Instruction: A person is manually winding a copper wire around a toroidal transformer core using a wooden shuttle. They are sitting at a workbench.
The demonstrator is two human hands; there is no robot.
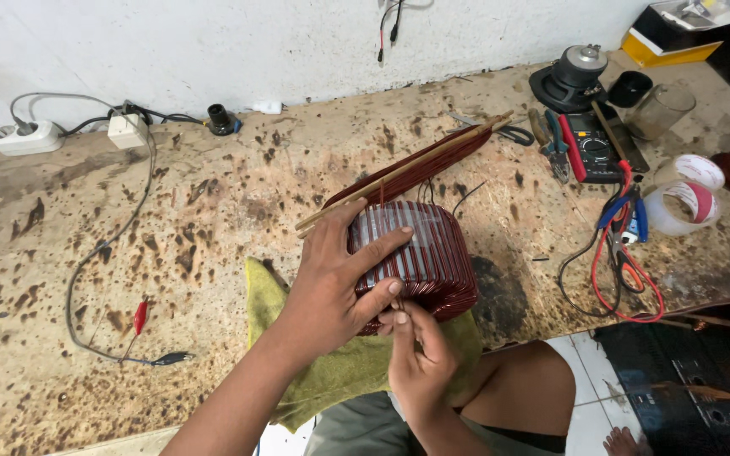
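Stretching across the view, the scorched workbench (213, 211) carries a copper-wound coil (420, 257) near its front edge, partly on a green cloth (340, 363); the coil's long axis runs from front left toward back right, wooden sticks (407, 169) jutting from it toward the back right corner. The left hand (331, 287) lies over the coil's near-left side, fingers spread and pressing its windings. The right hand (420, 355), just below the front face, pinches a thin wire end. Tape rolls (686, 194), a multimeter (593, 148) and pliers (555, 143) sit well apart by the right edge.
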